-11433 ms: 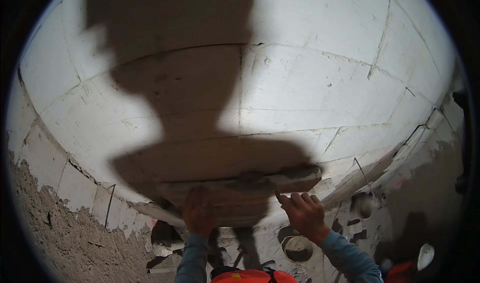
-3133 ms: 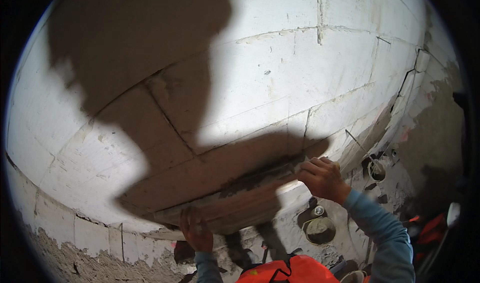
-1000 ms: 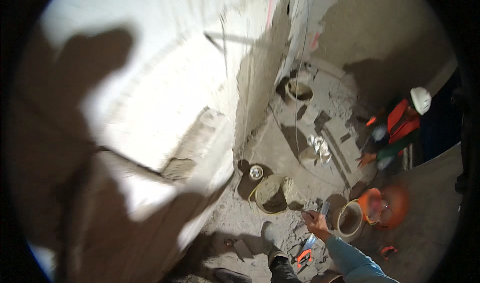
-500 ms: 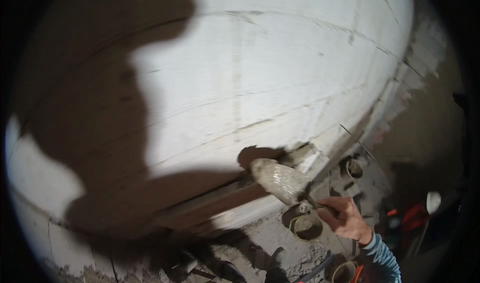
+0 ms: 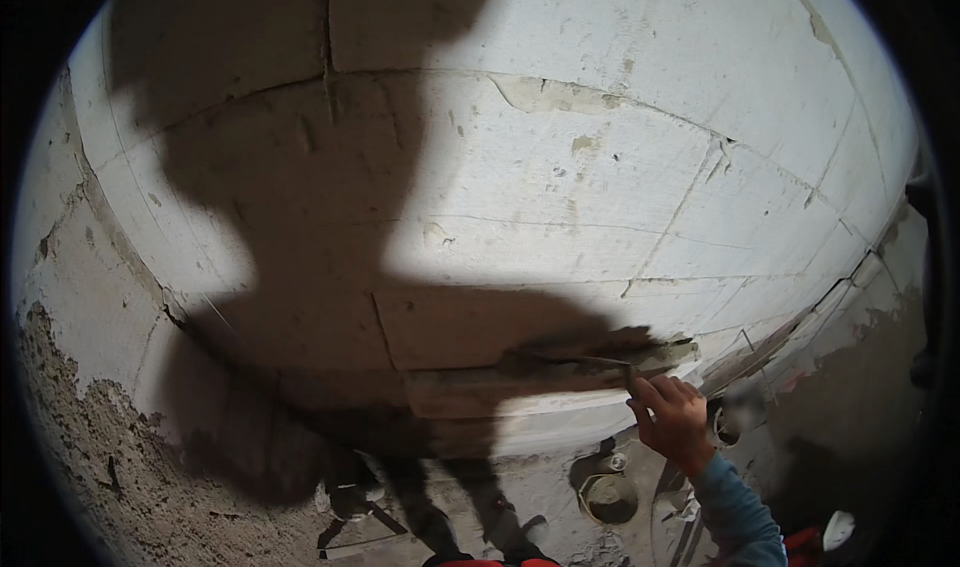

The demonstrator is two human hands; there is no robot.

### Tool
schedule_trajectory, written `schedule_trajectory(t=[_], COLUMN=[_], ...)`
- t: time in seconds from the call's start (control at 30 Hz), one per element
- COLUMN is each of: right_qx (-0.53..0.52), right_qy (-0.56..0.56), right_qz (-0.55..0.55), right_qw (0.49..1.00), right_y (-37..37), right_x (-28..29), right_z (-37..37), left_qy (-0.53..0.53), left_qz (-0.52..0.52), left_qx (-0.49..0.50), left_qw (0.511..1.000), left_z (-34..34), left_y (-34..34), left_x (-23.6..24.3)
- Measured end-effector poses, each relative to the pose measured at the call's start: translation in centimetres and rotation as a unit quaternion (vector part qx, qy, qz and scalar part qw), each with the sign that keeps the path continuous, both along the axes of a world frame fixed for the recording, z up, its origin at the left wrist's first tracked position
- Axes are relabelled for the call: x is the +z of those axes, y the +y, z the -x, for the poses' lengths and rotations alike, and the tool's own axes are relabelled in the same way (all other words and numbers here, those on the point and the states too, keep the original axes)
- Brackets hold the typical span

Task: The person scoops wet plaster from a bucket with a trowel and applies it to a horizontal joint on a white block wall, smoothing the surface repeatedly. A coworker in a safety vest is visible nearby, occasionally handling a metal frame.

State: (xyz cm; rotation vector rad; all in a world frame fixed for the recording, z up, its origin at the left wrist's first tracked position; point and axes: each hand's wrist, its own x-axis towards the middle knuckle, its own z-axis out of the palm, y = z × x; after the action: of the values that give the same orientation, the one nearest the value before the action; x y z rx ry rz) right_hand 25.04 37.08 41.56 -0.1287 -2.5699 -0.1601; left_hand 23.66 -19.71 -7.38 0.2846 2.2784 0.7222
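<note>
My right hand, in a blue-grey sleeve, is closed around the handle of a trowel. The blade appears almost edge-on and lies against the ledge low on the pale block wall. Grey mortar shows at the ledge's right end, just past the blade. How much mortar is on or under the blade is hidden by shadow. My left hand is out of view.
A bucket of mortar stands on the floor below the ledge, with another bucket farther right. My shadow covers much of the wall's left half. Rough rubble lies at the lower left.
The mortar-loaded trowel has gone from above the bucket to the ledge, its blade turned edge-on. My right hand still grips it. The view has shifted, showing more wall on the left.
</note>
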Motion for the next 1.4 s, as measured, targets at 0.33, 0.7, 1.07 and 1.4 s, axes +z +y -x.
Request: schedule_trajectory(t=[0.33, 0.7, 1.07, 1.4], right_qx=[0.022, -0.056, -0.069, -0.047], right_qy=[-0.061, -0.049, -0.02, -0.022], right_qz=[0.027, 0.04, 0.134, 0.068], right_qw=[0.998, 0.996, 0.988, 0.996], right_y=[-4.9, -7.0, 1.1, 6.1], right_x=[1.8, -3.1, -3.1, -0.7], right_z=[0.2, 2.1, -2.4, -3.8], left_qy=[0.1, 0.314, 0.089, 0.073], left_qz=[-0.022, -0.457, -0.548, -0.507], left_qx=[-0.003, 0.385, 0.422, 0.477], left_qw=[0.995, 0.738, 0.717, 0.714], left_z=[4.8, 22.6, 23.6, 23.7], left_y=[7.2, 26.1, 28.9, 28.9], left_x=[6.6, 28.5, 30.0, 30.1])
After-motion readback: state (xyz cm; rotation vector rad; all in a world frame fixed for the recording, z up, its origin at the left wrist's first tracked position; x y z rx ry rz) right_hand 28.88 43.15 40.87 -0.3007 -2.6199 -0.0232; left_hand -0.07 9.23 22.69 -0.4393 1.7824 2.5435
